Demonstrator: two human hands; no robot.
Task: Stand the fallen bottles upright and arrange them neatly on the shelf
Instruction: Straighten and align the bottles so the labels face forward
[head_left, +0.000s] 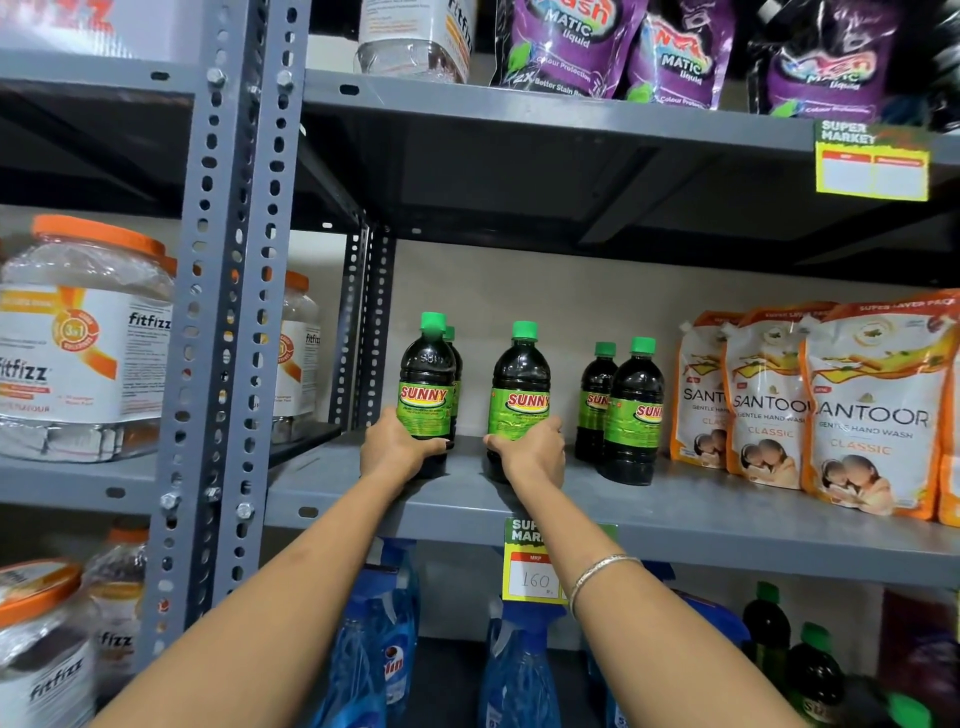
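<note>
Head cam, close, faces fwd at mid shelf (675, 506).

Grey slotted-steel shelving (519, 104) stands against a plain beige wall (519, 291).

Supermarket aisle. Grey slotted-steel shelf (675, 512) carrying multiples of identical packaged goods: green-capped bottles (522, 400) on it, hand-wash pouches (878, 410) at its right end, detergent pouches (566, 47) above it, and a price tag (535, 564) reading "MRP 160" clipped to its front edge.

Grey metal shelf (675, 512): five upright SUNNY bottles (631, 410), Santoor pouches (878, 415).
</note>
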